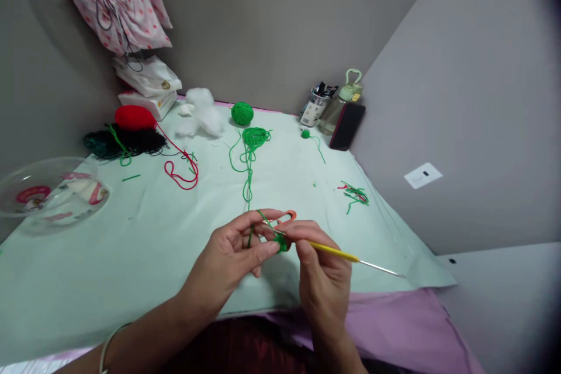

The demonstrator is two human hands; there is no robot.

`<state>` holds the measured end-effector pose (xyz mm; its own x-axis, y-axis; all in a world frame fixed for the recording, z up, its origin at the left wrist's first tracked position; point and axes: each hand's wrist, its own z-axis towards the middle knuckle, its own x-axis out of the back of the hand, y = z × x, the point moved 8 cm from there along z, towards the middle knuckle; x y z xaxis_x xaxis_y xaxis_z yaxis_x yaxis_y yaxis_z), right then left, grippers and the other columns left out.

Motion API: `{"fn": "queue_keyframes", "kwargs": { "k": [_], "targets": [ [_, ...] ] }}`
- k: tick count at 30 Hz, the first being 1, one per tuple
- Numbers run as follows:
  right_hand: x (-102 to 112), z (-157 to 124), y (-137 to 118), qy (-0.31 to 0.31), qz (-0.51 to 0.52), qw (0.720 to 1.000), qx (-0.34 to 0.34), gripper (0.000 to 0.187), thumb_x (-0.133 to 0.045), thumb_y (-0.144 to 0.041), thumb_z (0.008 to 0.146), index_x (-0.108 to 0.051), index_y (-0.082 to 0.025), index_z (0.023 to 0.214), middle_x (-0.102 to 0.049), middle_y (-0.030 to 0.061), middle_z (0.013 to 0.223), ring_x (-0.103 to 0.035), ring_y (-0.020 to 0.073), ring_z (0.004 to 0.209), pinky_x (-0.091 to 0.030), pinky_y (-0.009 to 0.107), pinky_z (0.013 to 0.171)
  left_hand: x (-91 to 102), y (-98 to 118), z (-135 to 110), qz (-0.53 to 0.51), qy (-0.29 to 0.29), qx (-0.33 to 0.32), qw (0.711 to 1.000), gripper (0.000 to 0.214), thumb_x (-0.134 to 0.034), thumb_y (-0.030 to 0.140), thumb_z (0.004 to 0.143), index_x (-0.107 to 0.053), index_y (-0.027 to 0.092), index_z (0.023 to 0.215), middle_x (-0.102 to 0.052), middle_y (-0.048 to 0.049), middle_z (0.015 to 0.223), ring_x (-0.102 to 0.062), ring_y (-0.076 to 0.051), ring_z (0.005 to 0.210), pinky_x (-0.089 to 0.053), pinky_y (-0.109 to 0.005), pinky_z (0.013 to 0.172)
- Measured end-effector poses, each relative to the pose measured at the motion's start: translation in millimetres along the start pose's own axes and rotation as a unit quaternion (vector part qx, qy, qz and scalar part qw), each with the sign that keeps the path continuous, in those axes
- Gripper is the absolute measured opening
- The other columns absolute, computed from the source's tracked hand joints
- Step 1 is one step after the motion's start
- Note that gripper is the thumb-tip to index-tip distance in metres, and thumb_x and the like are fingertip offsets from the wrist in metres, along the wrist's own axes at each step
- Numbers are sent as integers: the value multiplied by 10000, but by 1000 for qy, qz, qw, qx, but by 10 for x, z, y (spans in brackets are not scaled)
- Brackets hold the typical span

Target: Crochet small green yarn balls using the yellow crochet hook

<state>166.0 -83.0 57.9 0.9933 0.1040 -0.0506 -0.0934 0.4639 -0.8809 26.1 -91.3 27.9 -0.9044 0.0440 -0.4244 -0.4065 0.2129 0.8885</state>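
Between thumb and fingers, my left hand [236, 248] pinches a small piece of green crochet work [281, 242]. Green yarn [249, 190] runs over its raised index finger and back to a loose tangle of green yarn [255, 138]. My right hand [323, 269] is closed around a crochet hook with a yellow handle [333, 250]. The hook's metal front end meets the green work, and its thin rear end points right. An orange stitch marker [288, 216] shows just beyond the fingertips; whether it is fastened to the work is hidden.
A green yarn ball [242, 113] and white stuffing [204, 114] lie at the back, with red yarn [135, 118] and dark yarn to their left. A clear plastic tub [65, 210] stands at left. Yarn scraps [356, 194], a phone [347, 126] and a bottle [333, 114] are at right.
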Motion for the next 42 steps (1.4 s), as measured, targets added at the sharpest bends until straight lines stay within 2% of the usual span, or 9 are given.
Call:
{"fn": "queue_keyframes", "kwargs": {
  "k": [11,20,26,28,30,32,35,39,42],
  "targets": [
    [30,-12,18,-18,114,992,-50,229,-508,-261,1060,-731,-250,1011,-744,19,941,-661,135,750,-537,306,747,11,50,-44,10,-5,7,1000,277,-806,310,845,-794,282,1120,-595,18,854,-456,-72,589,-426,-198,528],
    [2,-146,-271,-69,-122,986,94,291,-465,-104,1025,-667,-259,1166,-736,53,1068,-693,188,942,-576,347,799,61,97,-68,101,46,-31,993,309,-783,230,834,-796,279,1139,-593,22,792,-500,-74,569,-476,-205,572],
    [-146,-306,-344,-94,-347,898,255,493,-634,-96,941,-627,-292,1394,-719,91,1157,-705,234,1033,-610,344,801,-36,-24,-34,-42,-9,24,999,435,-855,262,796,-758,294,1219,-594,37,784,-431,-34,504,-448,-150,481],
    [-111,-284,-332,-67,-320,916,233,447,-620,-108,954,-663,-312,1349,-723,77,1118,-707,233,1002,-607,355,783,-97,-63,-40,-109,-53,74,990,385,-835,269,829,-764,264,1208,-546,59,718,-282,5,439,-390,-125,433],
    [-4,-205,-283,-13,-215,963,161,320,-561,-146,997,-718,-309,1223,-725,53,1004,-697,211,894,-588,355,739,-96,-52,-43,-136,-60,91,985,309,-819,251,849,-785,227,1155,-520,69,701,-188,23,431,-361,-108,421],
    [83,-131,-182,38,-75,994,77,258,-506,-191,1034,-733,-294,1100,-695,28,883,-657,186,776,-560,348,697,-43,-13,-33,-123,-36,67,989,278,-818,242,850,-793,229,1126,-545,56,752,-230,28,434,-356,-103,416],
    [40,-72,-87,33,23,999,22,223,-526,-219,1037,-737,-288,1022,-690,19,866,-646,177,778,-549,334,700,-37,-5,-32,-64,-30,30,997,334,-824,273,845,-772,287,1174,-610,25,887,-415,7,459,-391,-126,415],
    [-43,-115,-115,0,-83,995,57,266,-547,-143,1011,-747,-289,1110,-755,50,1006,-695,214,976,-580,372,828,-68,-52,-35,-13,-30,11,999,377,-833,299,839,-760,315,1209,-641,11,956,-543,-30,541,-467,-152,500],
    [-70,-201,-226,10,-217,966,140,347,-603,-84,967,-737,-310,1192,-750,49,1067,-710,202,947,-597,341,774,-52,-62,-25,-28,-10,20,999,375,-844,310,832,-772,302,1200,-625,23,862,-536,-33,569,-420,-128,506]
  ]
}}
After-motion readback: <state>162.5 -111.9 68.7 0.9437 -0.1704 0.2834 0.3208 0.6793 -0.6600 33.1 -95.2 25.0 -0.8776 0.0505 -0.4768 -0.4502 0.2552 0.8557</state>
